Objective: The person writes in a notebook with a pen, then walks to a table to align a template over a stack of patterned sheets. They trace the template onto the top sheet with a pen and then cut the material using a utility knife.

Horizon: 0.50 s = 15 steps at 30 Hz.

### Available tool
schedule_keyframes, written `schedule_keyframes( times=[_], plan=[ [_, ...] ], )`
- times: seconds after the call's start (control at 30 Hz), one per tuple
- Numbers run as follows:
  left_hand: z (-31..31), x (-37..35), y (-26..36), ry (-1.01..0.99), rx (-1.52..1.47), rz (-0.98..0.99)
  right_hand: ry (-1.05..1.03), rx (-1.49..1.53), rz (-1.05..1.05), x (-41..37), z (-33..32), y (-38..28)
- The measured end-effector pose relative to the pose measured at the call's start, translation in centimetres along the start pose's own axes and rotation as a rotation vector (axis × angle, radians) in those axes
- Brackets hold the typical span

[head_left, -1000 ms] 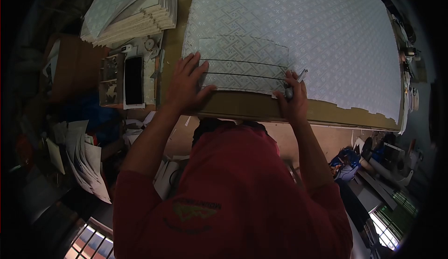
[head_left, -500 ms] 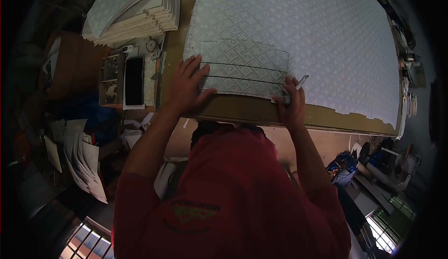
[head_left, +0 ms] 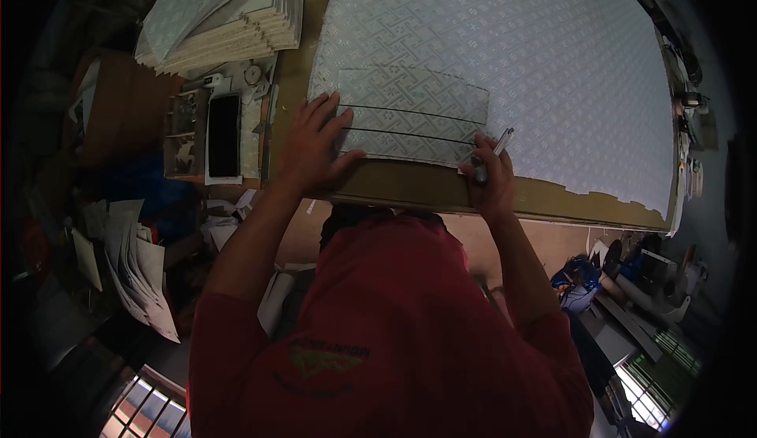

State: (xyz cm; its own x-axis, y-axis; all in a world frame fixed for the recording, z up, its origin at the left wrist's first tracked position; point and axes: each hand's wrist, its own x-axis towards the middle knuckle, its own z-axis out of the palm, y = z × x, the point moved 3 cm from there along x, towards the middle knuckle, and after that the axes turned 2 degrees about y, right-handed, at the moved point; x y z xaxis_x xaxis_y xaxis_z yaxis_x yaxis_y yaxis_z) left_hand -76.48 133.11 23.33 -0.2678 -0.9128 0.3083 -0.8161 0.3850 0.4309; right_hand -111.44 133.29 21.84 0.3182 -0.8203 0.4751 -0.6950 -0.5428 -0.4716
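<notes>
At the near edge of the desk (head_left: 410, 187), the person looks to be marking or cutting round a small patterned piece (head_left: 414, 103) laid on the large patterned sheet (head_left: 544, 52). Their left hand (head_left: 315, 148) lies spread and flat on the piece's left end, pinning it; their right hand (head_left: 490, 182) is closed round a pen-like tool (head_left: 493, 150) at its lower right corner. Running the tool along an edge would call for firm pressure from the flat hand so the piece cannot slip.
</notes>
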Motion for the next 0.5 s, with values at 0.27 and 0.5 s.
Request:
schedule_keyframes(
  times=[0.27,0.5],
  plan=[
    [0.56,0.02,-0.19,-0.017,0.039,-0.008,-0.001,0.009,0.050,0.15,0.05,0.00],
    [0.73,0.06,-0.27,-0.055,0.075,-0.019,-0.007,0.003,0.046,0.18,0.05,0.08]
  ],
)
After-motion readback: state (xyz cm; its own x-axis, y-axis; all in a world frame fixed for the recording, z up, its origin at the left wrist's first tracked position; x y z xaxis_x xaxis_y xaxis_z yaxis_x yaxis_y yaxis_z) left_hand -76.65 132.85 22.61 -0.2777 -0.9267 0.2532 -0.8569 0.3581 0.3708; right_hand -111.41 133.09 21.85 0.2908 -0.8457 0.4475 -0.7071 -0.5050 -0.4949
